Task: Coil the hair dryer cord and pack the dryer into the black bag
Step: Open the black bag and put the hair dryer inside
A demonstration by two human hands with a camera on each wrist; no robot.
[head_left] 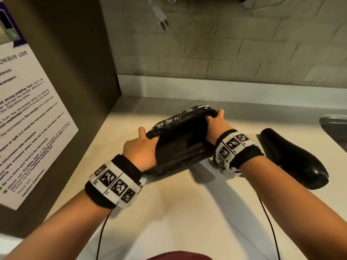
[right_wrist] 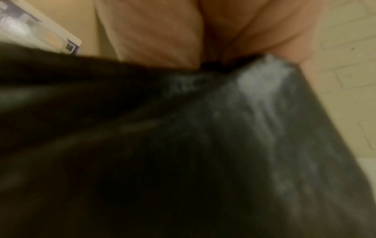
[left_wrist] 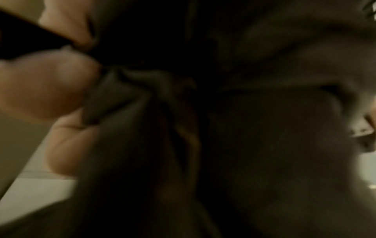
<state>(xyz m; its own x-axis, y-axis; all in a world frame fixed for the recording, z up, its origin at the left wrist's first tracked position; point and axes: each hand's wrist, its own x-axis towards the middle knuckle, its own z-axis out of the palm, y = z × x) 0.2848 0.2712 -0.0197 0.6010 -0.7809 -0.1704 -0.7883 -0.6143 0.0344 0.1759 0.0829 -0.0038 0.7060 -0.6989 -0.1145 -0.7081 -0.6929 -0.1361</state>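
Both hands are on the black bag [head_left: 180,139] in the middle of the tabletop [head_left: 187,212]. The left hand [head_left: 139,147] grips its near-left edge, the fingers [left_wrist: 67,145] bunching the fabric. The right hand [head_left: 218,122] has its fingers curled over the far-right rim. The hair dryer [head_left: 293,158] lies on the tabletop just right of the bag, outside it. A white plug [head_left: 161,16] dangles at the brick wall.

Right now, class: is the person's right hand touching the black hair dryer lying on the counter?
Apart. The head view shows the right hand gripping the black fabric bag, while the black hair dryer lies untouched beside that wrist.
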